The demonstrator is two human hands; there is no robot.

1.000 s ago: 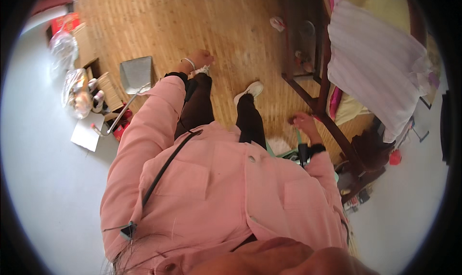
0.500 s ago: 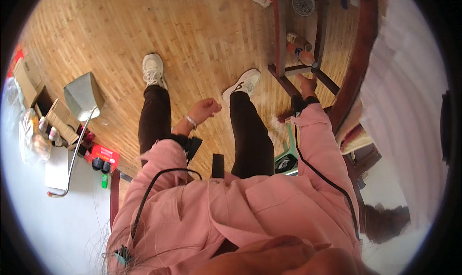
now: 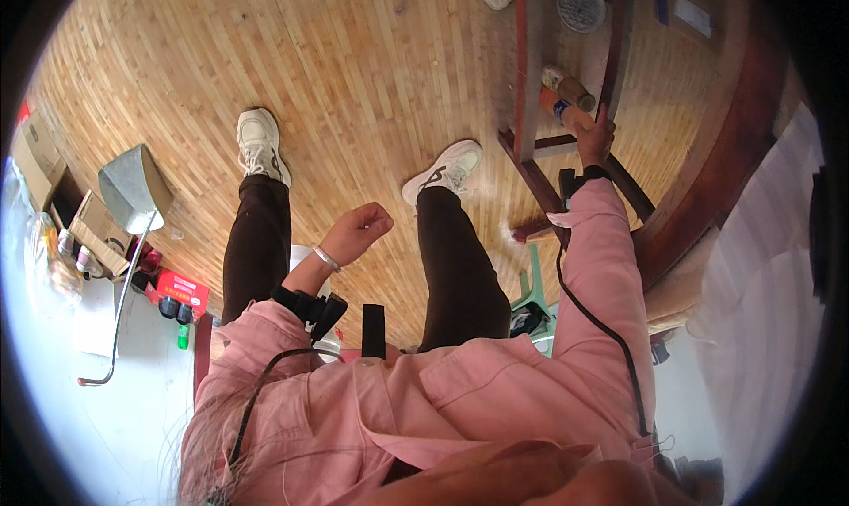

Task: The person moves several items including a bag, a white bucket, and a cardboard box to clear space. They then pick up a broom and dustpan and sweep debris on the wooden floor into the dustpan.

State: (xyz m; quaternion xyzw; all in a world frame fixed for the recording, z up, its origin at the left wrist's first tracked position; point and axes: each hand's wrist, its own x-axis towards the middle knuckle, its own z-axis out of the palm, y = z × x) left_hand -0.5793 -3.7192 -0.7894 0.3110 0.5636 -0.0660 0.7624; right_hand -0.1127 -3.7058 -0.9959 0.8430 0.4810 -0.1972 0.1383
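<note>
My right hand (image 3: pixel 594 141) reaches in beside the dark wooden leg frame (image 3: pixel 528 72) at the right. Its fingers close around the cap end of a bottle with orange contents (image 3: pixel 566 108), which lies on its side; the cap is hidden by the hand. A second bottle with a brownish body (image 3: pixel 573 91) lies right against it on the far side. My left hand (image 3: pixel 355 233), with a bracelet at the wrist, hangs over the floor between my legs. Its fingers are curled in and hold nothing.
A metal dustpan (image 3: pixel 133 187) with a long handle stands at the left, near cardboard boxes (image 3: pixel 99 232) and a red box (image 3: pixel 181 289). A round metal dish (image 3: pixel 581 6) sits at the far right. A green stool (image 3: pixel 532 295) is by my right leg. White cloth (image 3: pixel 761 267) hangs at the right.
My right hand has moved forward and onto the bottle's cap end, its fingers closing there. My left hand remains curled over the floor. The whole view has shifted slightly.
</note>
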